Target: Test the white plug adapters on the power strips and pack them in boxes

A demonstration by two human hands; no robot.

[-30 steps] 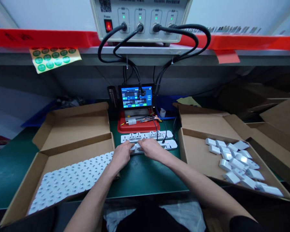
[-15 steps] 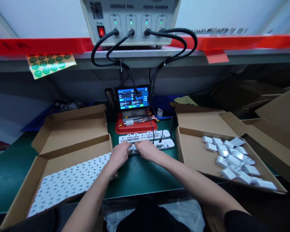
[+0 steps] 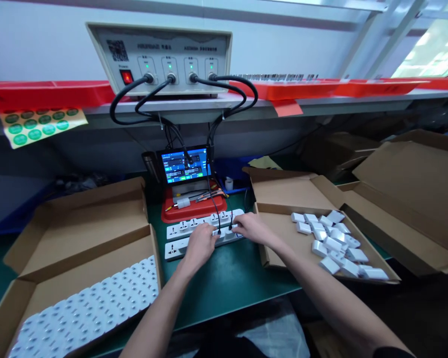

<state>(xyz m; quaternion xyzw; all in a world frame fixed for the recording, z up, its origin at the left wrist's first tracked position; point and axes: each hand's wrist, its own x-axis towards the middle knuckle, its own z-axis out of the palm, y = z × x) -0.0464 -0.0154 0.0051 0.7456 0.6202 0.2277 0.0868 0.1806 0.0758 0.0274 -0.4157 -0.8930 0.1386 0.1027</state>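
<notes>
Two white power strips lie side by side on the green table, a rear strip (image 3: 176,230) and a front strip (image 3: 171,251). White chargers sit in the front strip, with black cables (image 3: 213,209) running down to them. My left hand (image 3: 201,246) is over the front strip, its fingers closed beside one cable plug (image 3: 219,231). At the strip's right end my right hand (image 3: 252,227) has its fingers pinched close to another cable plug (image 3: 230,227). What exactly lies between the fingertips of either hand is hidden.
An open carton (image 3: 154,256) on the left holds rows of white chargers (image 3: 93,308). Loose white chargers (image 3: 332,243) lie in the right carton (image 3: 271,214). Behind the strips are a red tray (image 3: 168,214) and a lit screen (image 3: 184,164). A tester box (image 3: 164,49) stands on the shelf.
Both hands have moved rightward along the front strip, from its left and middle part to the cable plugs. They are now further apart. The view has turned right and tilted up.
</notes>
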